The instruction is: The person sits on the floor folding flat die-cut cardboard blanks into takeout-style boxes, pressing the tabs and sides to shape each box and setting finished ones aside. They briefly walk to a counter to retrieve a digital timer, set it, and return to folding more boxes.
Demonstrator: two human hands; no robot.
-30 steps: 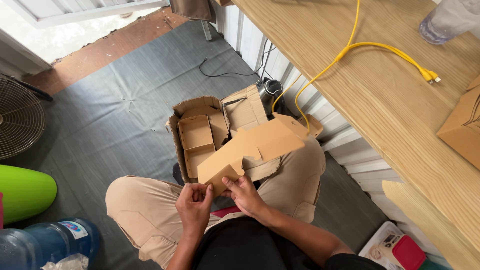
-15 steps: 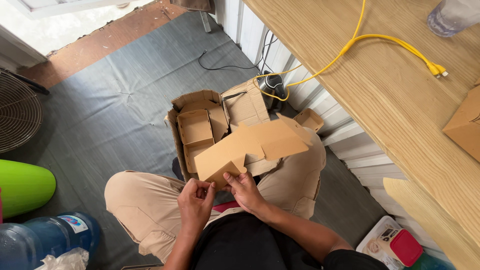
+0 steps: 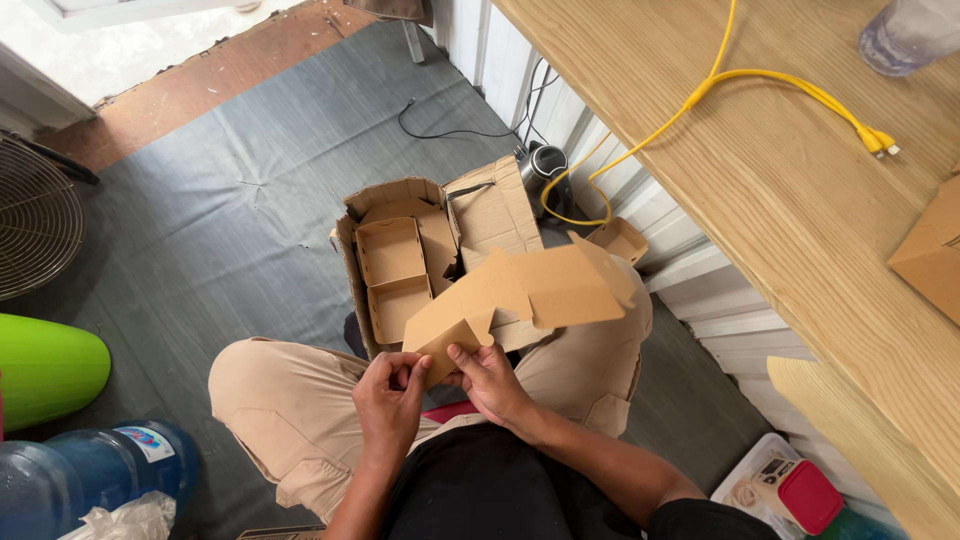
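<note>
A flat, unfolded brown cardboard box blank (image 3: pixel 530 295) is being held above the lap, its near corner being pinched by the left hand (image 3: pixel 388 398) and the right hand (image 3: pixel 490 380), both closed on it. Behind it, an open brown cardboard carton (image 3: pixel 440 240) holding small folded cardboard trays (image 3: pixel 392 275) is being kept on the grey floor (image 3: pixel 230 210), beside the long wooden surface (image 3: pixel 790 180) carrying a yellow cable (image 3: pixel 770 85).
</note>
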